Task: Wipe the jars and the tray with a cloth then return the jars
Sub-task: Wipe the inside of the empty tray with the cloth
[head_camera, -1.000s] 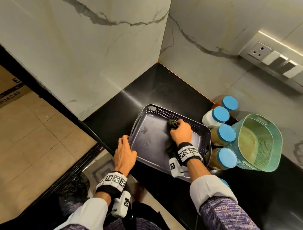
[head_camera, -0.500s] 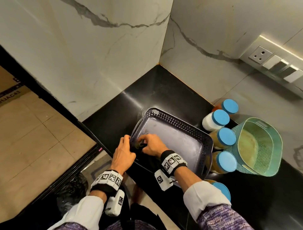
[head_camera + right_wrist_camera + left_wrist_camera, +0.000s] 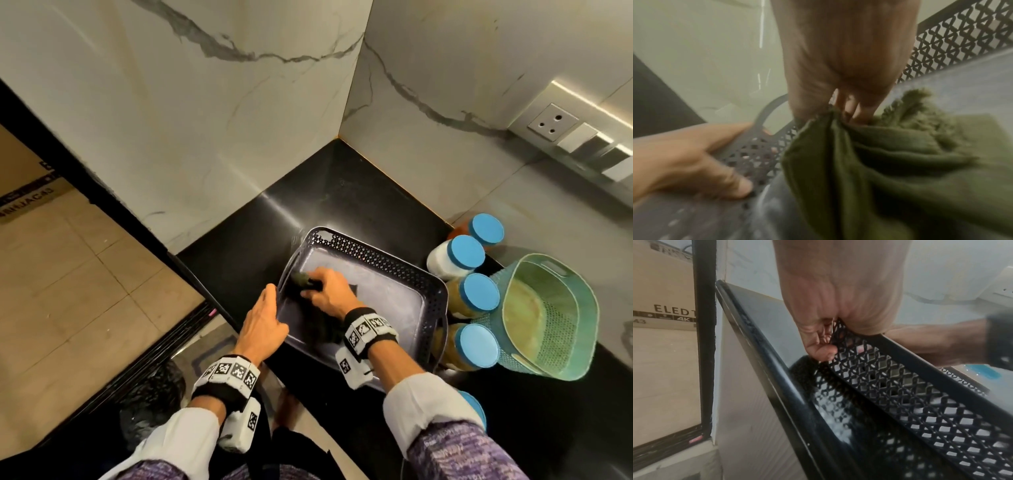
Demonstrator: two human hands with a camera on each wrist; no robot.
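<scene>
A dark grey tray (image 3: 394,263) with perforated walls sits on the black counter. My left hand (image 3: 263,318) grips its left wall (image 3: 890,376), thumb inside and fingers curled outside. My right hand (image 3: 329,291) holds a bunched olive-green cloth (image 3: 301,279) against the tray floor near the left wall; in the right wrist view the cloth (image 3: 890,162) hangs crumpled from my fingers (image 3: 851,110). Several blue-lidded jars (image 3: 478,296) stand along the tray's right side, outside it. One more blue lid (image 3: 474,407) peeks out behind my right sleeve.
A teal perforated basket (image 3: 551,315) stands right of the jars. Marble walls close the counter's far corner, with a socket panel (image 3: 553,123) at upper right. The counter edge runs just left of the tray, with tiled floor (image 3: 68,274) below.
My right hand swept the cloth from the tray's far right side across to its left wall, then slightly further back along it. My left hand kept its grip on the tray.
</scene>
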